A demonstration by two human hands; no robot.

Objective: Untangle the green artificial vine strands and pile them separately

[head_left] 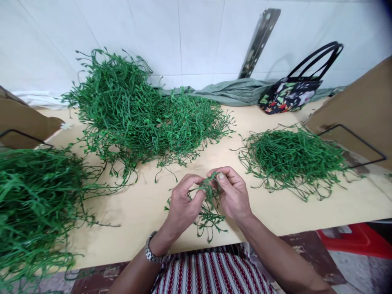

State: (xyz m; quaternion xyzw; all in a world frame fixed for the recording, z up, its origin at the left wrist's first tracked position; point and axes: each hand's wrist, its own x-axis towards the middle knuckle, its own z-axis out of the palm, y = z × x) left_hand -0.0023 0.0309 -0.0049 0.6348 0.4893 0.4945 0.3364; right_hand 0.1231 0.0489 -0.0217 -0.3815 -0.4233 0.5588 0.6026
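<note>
Stems of green plastic foliage (208, 204) sit pinched between both your hands, just above the near edge of the table (141, 208). Your left hand (183, 204) closes thumb and fingers on the sprig's left side; your right hand (232, 194) pinches its top between thumb and forefinger, so each grip is pressed together on the same piece. The sprig is thin and wiry, bright green, with branching strands ending in small curled tips; its lower strands hang below your grip and brush the table.

Right of your grip lies a flat heap of the same stems (290, 159). Beyond it and to the left rises a taller tangled pile (137, 110), and far left a third mass (33, 204) spills over the table's edge. Behind the right heap, a floral handbag (290, 96) stands against the tiled wall. A wristwatch (151, 249) circles your left wrist.
</note>
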